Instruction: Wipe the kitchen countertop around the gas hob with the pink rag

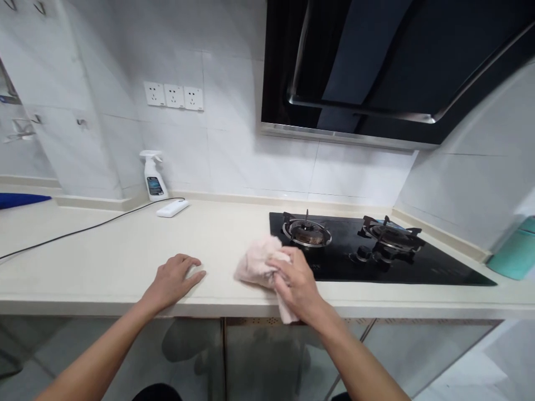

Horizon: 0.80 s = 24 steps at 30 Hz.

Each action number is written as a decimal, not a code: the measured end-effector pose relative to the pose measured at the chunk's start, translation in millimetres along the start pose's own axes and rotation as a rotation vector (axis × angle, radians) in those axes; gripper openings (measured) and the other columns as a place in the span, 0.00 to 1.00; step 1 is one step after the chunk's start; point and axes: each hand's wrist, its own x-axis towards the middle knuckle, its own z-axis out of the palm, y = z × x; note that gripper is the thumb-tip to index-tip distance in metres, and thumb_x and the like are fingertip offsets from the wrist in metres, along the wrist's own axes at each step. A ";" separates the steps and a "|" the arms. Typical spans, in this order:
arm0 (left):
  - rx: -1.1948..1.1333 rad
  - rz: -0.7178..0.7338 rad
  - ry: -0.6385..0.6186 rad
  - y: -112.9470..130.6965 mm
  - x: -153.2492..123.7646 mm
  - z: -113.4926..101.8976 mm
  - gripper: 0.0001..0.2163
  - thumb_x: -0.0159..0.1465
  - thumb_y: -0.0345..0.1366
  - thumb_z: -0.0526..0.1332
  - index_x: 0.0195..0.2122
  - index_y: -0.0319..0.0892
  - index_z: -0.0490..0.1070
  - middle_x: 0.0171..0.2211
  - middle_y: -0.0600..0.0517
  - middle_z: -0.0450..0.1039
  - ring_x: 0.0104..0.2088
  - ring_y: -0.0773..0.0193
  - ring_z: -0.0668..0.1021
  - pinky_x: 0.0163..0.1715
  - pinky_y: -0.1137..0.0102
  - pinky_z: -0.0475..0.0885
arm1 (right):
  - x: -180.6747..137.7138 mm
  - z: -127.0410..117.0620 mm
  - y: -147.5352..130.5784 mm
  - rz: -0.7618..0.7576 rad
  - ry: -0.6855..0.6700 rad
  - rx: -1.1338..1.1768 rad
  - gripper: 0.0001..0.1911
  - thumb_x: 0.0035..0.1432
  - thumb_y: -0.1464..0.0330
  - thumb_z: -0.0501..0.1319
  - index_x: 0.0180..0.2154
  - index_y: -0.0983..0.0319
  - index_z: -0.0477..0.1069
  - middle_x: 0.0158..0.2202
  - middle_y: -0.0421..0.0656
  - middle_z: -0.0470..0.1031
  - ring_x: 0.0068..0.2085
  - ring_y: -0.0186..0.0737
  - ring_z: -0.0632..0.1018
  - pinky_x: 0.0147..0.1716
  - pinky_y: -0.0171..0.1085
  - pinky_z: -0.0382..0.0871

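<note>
In my right hand [296, 281] is a bunched pale pink cloth [259, 262], gripped by the fingers. The cloth rests on the cream countertop [217, 228] just left of the black gas stove [334, 267], and one end hangs over the counter's front edge. My left hand [173, 278] lies on the counter to the left of the cloth, thumb and fingers apart, holding nothing. Part of the cloth is hidden behind my right hand.
A white spray bottle [154, 177] stands against the back wall, beside a white power bank [173, 208] with a black cable [92, 227]. A dark range hood [351, 67] overhangs the stove. At the far right is a teal container [514, 250]; a blue object [23, 199] lies far left.
</note>
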 end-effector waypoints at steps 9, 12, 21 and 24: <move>0.026 -0.006 -0.041 -4.3 4.7 -1.1 0.26 0.65 0.58 0.51 0.49 0.47 0.78 0.54 0.43 0.77 0.56 0.45 0.76 0.53 0.54 0.71 | 25.0 9.6 42.9 0.396 -0.545 -0.346 0.23 0.71 0.55 0.54 0.63 0.49 0.69 0.63 0.44 0.68 0.58 0.48 0.69 0.56 0.48 0.60; 0.030 0.009 -0.031 -5.8 5.2 -1.0 0.26 0.65 0.59 0.51 0.49 0.47 0.79 0.53 0.43 0.78 0.56 0.45 0.77 0.52 0.55 0.72 | 22.1 -5.5 64.4 0.485 -0.474 -0.449 0.19 0.70 0.60 0.54 0.57 0.51 0.74 0.59 0.44 0.71 0.57 0.48 0.69 0.54 0.47 0.60; 0.009 -0.006 -0.050 2.9 1.9 -4.6 0.27 0.65 0.59 0.51 0.51 0.47 0.78 0.55 0.42 0.77 0.56 0.44 0.75 0.53 0.54 0.70 | -37.1 -119.0 120.2 0.858 -0.286 -0.873 0.23 0.71 0.66 0.49 0.58 0.64 0.74 0.59 0.58 0.66 0.56 0.59 0.68 0.52 0.51 0.63; 0.003 -0.025 -0.070 4.5 2.3 -4.3 0.26 0.66 0.57 0.51 0.52 0.46 0.77 0.55 0.40 0.75 0.57 0.44 0.74 0.54 0.53 0.68 | -41.8 -116.3 113.9 0.872 -0.306 -0.907 0.26 0.73 0.62 0.48 0.67 0.57 0.66 0.57 0.58 0.67 0.53 0.59 0.70 0.51 0.52 0.64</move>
